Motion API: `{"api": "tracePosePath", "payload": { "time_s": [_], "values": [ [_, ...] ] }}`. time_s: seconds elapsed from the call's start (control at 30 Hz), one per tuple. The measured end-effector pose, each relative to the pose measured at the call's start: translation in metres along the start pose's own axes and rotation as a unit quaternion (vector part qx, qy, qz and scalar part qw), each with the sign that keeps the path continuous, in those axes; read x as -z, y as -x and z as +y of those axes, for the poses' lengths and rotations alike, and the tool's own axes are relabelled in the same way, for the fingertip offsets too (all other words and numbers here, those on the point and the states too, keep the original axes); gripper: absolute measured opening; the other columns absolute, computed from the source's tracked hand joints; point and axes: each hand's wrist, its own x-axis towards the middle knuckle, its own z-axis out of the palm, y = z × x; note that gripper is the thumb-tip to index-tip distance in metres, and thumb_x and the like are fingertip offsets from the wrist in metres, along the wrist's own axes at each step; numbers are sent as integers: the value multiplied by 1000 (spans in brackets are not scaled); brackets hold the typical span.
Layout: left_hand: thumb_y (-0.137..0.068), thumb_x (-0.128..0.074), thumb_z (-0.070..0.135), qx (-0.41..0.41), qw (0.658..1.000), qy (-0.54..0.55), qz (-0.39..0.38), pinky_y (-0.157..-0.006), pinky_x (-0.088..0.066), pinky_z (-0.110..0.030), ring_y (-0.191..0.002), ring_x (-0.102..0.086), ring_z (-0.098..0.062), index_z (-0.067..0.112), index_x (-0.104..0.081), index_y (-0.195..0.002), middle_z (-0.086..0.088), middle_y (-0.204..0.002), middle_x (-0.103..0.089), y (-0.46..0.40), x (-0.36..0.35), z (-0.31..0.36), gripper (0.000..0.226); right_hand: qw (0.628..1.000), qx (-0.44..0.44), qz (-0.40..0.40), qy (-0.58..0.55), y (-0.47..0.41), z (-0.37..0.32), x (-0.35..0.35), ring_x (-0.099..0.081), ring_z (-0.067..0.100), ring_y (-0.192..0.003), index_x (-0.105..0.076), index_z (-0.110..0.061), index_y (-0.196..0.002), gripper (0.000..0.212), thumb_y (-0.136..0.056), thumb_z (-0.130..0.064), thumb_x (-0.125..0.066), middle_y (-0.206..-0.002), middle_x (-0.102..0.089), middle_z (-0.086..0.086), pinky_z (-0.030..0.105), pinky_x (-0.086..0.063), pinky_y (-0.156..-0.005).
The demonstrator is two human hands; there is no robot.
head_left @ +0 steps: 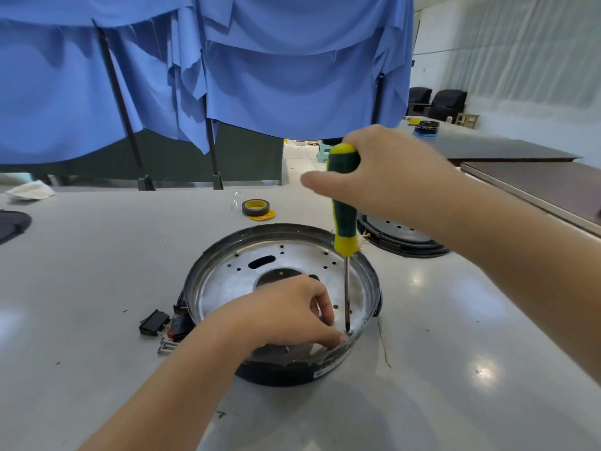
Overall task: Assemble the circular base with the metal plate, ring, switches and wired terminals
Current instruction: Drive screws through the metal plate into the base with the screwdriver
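Two hands over glossy grey table point(97, 288), blue drapes point(260, 76) behind: right hand point(390, 170) fingers round screwdriver point(344, 203), left hand point(292, 314) fingers pinching at plate point(227, 281).

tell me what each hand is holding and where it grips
The right hand grips the screwdriver by the top of its handle. The left hand rests inside the circular base; whether its fingers pinch anything cannot be told.

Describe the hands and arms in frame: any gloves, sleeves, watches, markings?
Both hands are bare: no gloves on the left hand or the right hand. Both forearms are uncovered as far as the picture's edge, so no sleeve shows. No watch, ring, band, tape or marking is visible on either wrist or on the visible fingers.
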Motion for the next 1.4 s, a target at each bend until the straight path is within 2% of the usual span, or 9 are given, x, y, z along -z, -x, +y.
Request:
{"api": "tracePosePath", "payload": {
  "time_s": [0.17,0.33,0.53,0.73,0.87,0.97,1.1,1.27,1.4],
  "values": [
    [-71,-75,50,3,1000,-6,16,-64,-50,-23,-72,-57,-5,34,-61,-82,13,-81,-58,0,0,0,24,972,24,-8,-233,4,-8,-25,-51,2,-49,-49,-22,-70,31,-82,-45,-66,-58,-50,-6,13,-45,-48],
    [-74,-74,49,1,1000,-9,-7,-67,-51,-24,-72,-57,-7,33,-60,-83,12,-82,-59,3,3,3,23,888,-22,-122,-444,13,-12,-43,-64,11,-54,-57,-4,-89,31,-87,-33,-67,-60,-64,0,25,-58,-56],
    [-78,-68,57,-1,996,5,-87,-65,-56,-24,-74,-65,-5,37,-62,-103,15,-94,-67,23,28,9,32,857,36,-21,-514,22,-17,-30,-56,6,-51,-53,-8,-87,24,-89,-30,-64,-57,-54,-4,21,-55,-59],
    [-78,-62,65,4,998,-44,-48,-73,-50,-16,-91,-60,9,45,-61,-105,26,-98,-64,40,51,6,34,888,41,113,-444,21,-14,-5,-48,16,-51,-46,-3,-87,45,-87,-44,-64,-61,-43,11,41,-52,-55],
    [-79,-65,58,17,997,-38,67,-77,-52,-20,-86,-62,6,38,-66,-98,21,-92,-66,42,66,-5,28,946,-73,-64,-310,18,11,-17,-50,8,-53,-50,-22,-91,57,-75,-76,-46,-70,-54,0,39,-51,-59],
    [-80,-68,50,20,982,0,188,-70,-46,-16,-86,-63,3,35,-67,-90,18,-89,-68,40,78,-22,18,941,-160,-190,-229,12,41,-43,-54,13,-61,-47,-25,-92,33,-90,-58,-43,-82,-58,4,31,-50,-59],
    [-81,-70,43,60,956,-13,287,-73,-42,-21,-98,-57,-2,33,-62,-101,15,-108,-60,38,89,-54,24,930,-216,-224,-196,10,79,-74,-57,16,-64,-48,-18,-94,21,-96,-39,-48,-90,-59,9,27,-51,-53],
    [-82,-69,45,165,963,-12,215,-85,-42,-30,-103,-56,-14,28,-45,-134,4,-126,-53,34,91,-87,59,910,-276,-230,-208,12,101,-100,-60,19,-64,-46,-9,-104,33,-94,-39,-53,-93,-60,12,29,-53,-51],
    [-86,-68,39,188,969,33,155,-85,-51,-35,-93,-63,-15,27,-50,-127,3,-109,-62,29,86,-99,47,903,-299,-241,-191,16,110,-111,-57,22,-63,-49,-8,-93,29,-93,-37,-55,-84,-57,14,37,-56,-59]
  ]
}}
